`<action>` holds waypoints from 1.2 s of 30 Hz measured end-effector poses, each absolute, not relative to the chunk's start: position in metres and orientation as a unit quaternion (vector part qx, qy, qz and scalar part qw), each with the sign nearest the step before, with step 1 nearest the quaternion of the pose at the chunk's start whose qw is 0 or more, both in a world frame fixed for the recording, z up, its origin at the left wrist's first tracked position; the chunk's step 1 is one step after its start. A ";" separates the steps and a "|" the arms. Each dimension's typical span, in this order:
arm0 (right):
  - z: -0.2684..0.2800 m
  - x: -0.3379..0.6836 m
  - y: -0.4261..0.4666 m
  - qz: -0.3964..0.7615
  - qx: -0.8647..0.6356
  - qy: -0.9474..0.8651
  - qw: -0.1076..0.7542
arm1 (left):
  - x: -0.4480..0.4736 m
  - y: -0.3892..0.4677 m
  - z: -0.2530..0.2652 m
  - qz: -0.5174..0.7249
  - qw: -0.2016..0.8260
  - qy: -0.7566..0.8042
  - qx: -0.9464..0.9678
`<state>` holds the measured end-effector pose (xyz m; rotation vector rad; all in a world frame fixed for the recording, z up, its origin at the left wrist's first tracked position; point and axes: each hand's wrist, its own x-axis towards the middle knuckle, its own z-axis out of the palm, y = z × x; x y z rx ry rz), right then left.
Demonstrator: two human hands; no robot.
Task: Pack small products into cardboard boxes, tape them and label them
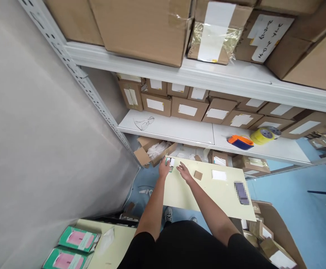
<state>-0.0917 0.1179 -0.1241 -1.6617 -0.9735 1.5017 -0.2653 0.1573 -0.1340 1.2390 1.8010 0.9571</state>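
Observation:
At the far left corner of the pale yellow table [185, 192], my left hand [163, 169] is closed on a small white-and-green packet [172, 162], its thumb over the near side. Part of the packet is hidden by the fingers. My right hand [183, 172] hovers just to the right of it with fingers apart and nothing in them. A small brown cardboard square [198, 175] lies right of my right hand. Farther right is a stack of white cards [219, 175].
A blurred dark phone-like object [241, 193] lies at the table's right end. Behind stands a white shelf [180, 125] with glasses [144, 123], an orange-and-blue tape dispenser [240, 142] and yellow tape rolls [261, 136]. An open carton [143, 157] sits beyond the left corner.

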 end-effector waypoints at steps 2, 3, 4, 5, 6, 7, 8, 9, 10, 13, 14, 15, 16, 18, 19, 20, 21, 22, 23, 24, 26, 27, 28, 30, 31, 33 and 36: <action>-0.122 -0.078 0.112 0.558 -0.633 -0.386 0.372 | -0.264 0.155 -0.126 0.384 0.321 0.713 0.491; -0.122 -0.070 0.109 0.546 -0.633 -0.388 0.389 | -0.261 0.154 -0.121 0.393 0.290 0.719 0.494; -0.121 -0.061 0.105 0.532 -0.634 -0.388 0.406 | -0.257 0.152 -0.117 0.406 0.259 0.723 0.496; -0.120 -0.051 0.101 0.518 -0.634 -0.388 0.423 | -0.250 0.151 -0.111 0.420 0.232 0.724 0.495; -0.118 -0.040 0.096 0.505 -0.635 -0.386 0.440 | -0.241 0.149 -0.106 0.435 0.216 0.720 0.496; -0.116 -0.027 0.092 0.492 -0.634 -0.383 0.457 | -0.229 0.148 -0.101 0.448 0.210 0.710 0.501; -0.113 -0.013 0.087 0.480 -0.632 -0.380 0.475 | -0.215 0.146 -0.096 0.459 0.215 0.696 0.509; -0.110 0.002 0.082 0.468 -0.630 -0.375 0.493 | -0.199 0.145 -0.091 0.465 0.229 0.678 0.521; -0.106 0.018 0.077 0.455 -0.629 -0.371 0.509 | -0.181 0.142 -0.086 0.468 0.251 0.660 0.532; -0.090 0.070 0.064 0.415 -0.633 -0.362 0.544 | -0.121 0.134 -0.071 0.458 0.339 0.615 0.546; -0.085 0.088 0.060 0.402 -0.635 -0.363 0.551 | -0.100 0.130 -0.066 0.452 0.368 0.602 0.546; -0.079 0.106 0.056 0.390 -0.637 -0.366 0.555 | -0.080 0.126 -0.060 0.446 0.394 0.590 0.546; -0.073 0.123 0.054 0.379 -0.638 -0.372 0.558 | -0.062 0.122 -0.054 0.441 0.415 0.575 0.550; -0.061 0.155 0.051 0.358 -0.639 -0.390 0.558 | -0.029 0.113 -0.043 0.436 0.442 0.549 0.560; -0.054 0.170 0.051 0.347 -0.640 -0.402 0.555 | -0.015 0.108 -0.037 0.434 0.450 0.539 0.565; -0.047 0.184 0.053 0.335 -0.643 -0.414 0.551 | -0.004 0.103 -0.032 0.433 0.455 0.531 0.569; -0.039 0.198 0.057 0.321 -0.645 -0.429 0.546 | 0.005 0.098 -0.027 0.431 0.459 0.526 0.572; -0.031 0.211 0.062 0.304 -0.646 -0.445 0.540 | 0.011 0.093 -0.023 0.429 0.460 0.523 0.575; -0.021 0.223 0.070 0.283 -0.648 -0.465 0.533 | 0.016 0.087 -0.020 0.427 0.459 0.522 0.578; -0.011 0.234 0.080 0.259 -0.647 -0.486 0.527 | 0.018 0.082 -0.017 0.425 0.456 0.523 0.581; 0.010 0.255 0.105 0.207 -0.640 -0.532 0.515 | 0.019 0.071 -0.014 0.424 0.445 0.529 0.585; 0.021 0.264 0.119 0.187 -0.635 -0.549 0.510 | 0.018 0.066 -0.013 0.423 0.439 0.534 0.586; 0.032 0.272 0.133 0.172 -0.633 -0.562 0.504 | 0.015 0.061 -0.012 0.421 0.431 0.540 0.587; 0.049 0.283 0.159 0.158 -0.639 -0.578 0.481 | 0.010 0.052 -0.010 0.420 0.414 0.555 0.587; 0.055 0.286 0.169 0.156 -0.649 -0.591 0.454 | 0.007 0.048 -0.009 0.421 0.406 0.561 0.585; 0.060 0.290 0.183 0.162 -0.676 -0.605 0.388 | 0.001 0.040 -0.007 0.428 0.388 0.572 0.582; 0.057 0.290 0.190 0.148 -0.710 -0.617 0.306 | -0.008 0.030 -0.004 0.438 0.360 0.585 0.580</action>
